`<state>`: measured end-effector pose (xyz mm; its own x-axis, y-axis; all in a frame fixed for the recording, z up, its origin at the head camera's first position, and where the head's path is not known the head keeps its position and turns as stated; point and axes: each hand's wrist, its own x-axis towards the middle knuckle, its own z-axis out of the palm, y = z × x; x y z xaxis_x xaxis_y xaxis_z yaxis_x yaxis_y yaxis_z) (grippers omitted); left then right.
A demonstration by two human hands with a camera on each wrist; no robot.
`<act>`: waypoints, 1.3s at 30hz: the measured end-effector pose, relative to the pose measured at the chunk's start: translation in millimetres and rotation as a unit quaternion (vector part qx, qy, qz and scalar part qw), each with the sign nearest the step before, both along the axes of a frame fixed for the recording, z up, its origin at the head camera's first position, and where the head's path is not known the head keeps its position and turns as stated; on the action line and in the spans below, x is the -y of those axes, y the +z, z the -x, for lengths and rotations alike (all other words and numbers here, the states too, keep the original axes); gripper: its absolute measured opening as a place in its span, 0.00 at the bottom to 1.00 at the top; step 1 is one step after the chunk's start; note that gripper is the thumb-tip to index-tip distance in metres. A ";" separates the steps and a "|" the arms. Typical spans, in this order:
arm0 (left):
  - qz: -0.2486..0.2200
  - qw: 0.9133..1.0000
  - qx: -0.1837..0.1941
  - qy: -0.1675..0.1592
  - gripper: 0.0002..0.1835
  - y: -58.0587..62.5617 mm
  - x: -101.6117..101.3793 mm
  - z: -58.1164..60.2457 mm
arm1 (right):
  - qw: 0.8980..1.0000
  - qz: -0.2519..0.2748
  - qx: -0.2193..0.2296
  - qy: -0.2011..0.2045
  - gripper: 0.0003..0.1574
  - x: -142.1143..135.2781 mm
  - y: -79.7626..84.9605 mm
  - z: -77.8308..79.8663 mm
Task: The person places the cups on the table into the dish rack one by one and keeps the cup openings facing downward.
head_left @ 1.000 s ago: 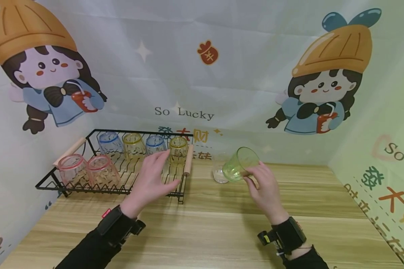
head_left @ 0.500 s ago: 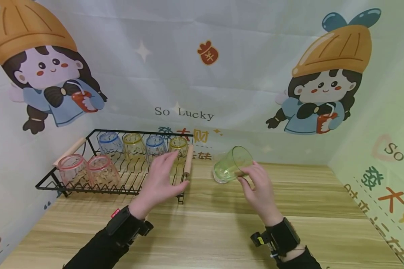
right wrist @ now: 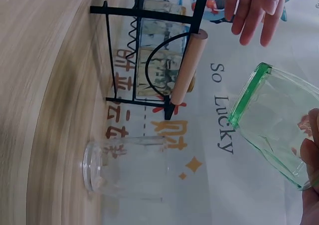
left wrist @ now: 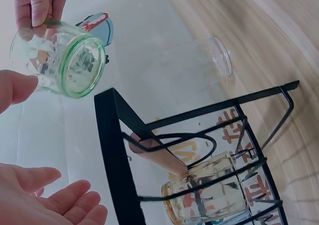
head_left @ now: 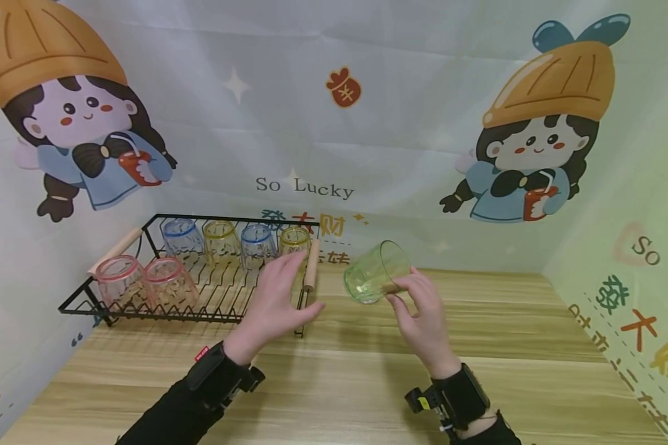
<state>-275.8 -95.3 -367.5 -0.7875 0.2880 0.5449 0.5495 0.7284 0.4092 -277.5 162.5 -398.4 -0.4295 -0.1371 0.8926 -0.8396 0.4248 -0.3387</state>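
A green-tinted glass [head_left: 367, 275] is pinched near its mouth by my right hand [head_left: 425, 315]. It tilts in the air, thick base down and to the left. My left hand [head_left: 275, 303] hovers before the right end of a black wire rack [head_left: 145, 314], thumb and fingers spread, touching nothing visible. In the left wrist view, the green glass [left wrist: 82, 65] comes near my left thumb with a gap apparent. Upside-down glasses stand in the rack: two pink-tinted [head_left: 169, 281] in front, blue [head_left: 182, 238] and yellow [head_left: 221, 241] ones behind. My left fingers partly cover the rightmost yellow glass [head_left: 295, 240].
A clear glass [right wrist: 127, 165] stands on the wooden table [head_left: 506, 334], below the green one and right of the rack; in the head view it is hidden. The rack has wooden handles [head_left: 312, 266] at its ends. A printed cloth [head_left: 423, 93] hangs behind.
My right hand has carried the green glass leftward, tilting it further, and it now covers the clear glass in the head view. My left hand has moved right toward it.
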 end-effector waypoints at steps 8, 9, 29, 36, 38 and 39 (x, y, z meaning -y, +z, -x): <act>0.000 1.000 0.003 0.000 0.52 -1.7 -7.2 -0.1 | 1.000 0.028 0.003 0.012 0.14 5.8 2.0 -3.4; -0.004 1.000 0.007 -0.002 0.52 -2.0 -8.0 -0.4 | 0.999 0.032 0.004 0.014 0.14 6.6 2.3 -4.1; -0.061 0.997 0.004 -0.038 0.52 0.0 -24.2 -6.4 | 0.989 0.080 0.093 0.086 0.10 18.4 0.5 -10.1; -0.102 0.992 -0.005 -0.067 0.51 -0.5 -27.6 -7.7 | 0.980 0.109 0.112 0.124 0.09 22.8 0.2 -12.6; -0.117 0.990 -0.002 -0.077 0.51 0.1 -28.7 -8.5 | 0.979 0.112 0.113 0.126 0.09 23.6 -0.1 -13.2; -0.123 0.989 0.001 -0.082 0.51 0.3 -29.2 -9.0 | 0.979 0.113 0.113 0.126 0.09 23.9 -0.5 -13.6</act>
<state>-266.8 -66.1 -367.2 -0.7418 0.2708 0.6135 0.6517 0.5069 0.5642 -264.0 138.6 -398.9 -0.5980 -0.0742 0.7980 -0.8004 0.1071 -0.5898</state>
